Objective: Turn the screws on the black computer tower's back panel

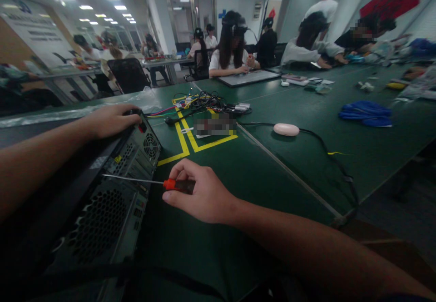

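Left hand (111,119) lies open on the far top edge of the computer case (112,202), right hand (199,193) beside its rear panel grips the screwdriver (150,182), tip apparently at a panel screw: shaft should sit square, case braced.

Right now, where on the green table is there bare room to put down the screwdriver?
Bare mat lies between the right hand, the yellow tape and the table seam. Another free patch sits between the pink device, its black cable and the blue cloth. Crowded: the wire tangle behind the tape, and the computer case on the left.
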The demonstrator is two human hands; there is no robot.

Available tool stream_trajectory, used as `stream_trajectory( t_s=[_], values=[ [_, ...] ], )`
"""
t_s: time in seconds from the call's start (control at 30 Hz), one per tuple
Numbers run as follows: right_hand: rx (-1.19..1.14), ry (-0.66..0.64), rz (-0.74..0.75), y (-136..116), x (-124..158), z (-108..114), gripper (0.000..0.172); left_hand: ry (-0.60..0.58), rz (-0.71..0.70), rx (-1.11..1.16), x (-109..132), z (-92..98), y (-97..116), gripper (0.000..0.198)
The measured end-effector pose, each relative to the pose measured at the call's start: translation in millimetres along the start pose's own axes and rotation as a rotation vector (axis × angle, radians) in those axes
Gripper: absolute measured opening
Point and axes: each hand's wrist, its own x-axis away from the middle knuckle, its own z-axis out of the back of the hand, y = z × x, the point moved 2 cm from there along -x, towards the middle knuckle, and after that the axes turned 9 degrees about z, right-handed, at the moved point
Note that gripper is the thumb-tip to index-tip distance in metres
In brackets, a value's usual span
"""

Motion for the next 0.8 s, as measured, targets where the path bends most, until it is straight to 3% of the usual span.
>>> stream_trajectory(
  t_s=[0.8],
  values=[
    [-0.008,-0.010,0.007,2.3,-1.0,0.2,0.019,-0.007,0.004,0.007,1.1,0.4,-0.3,0.078]
  ],
)
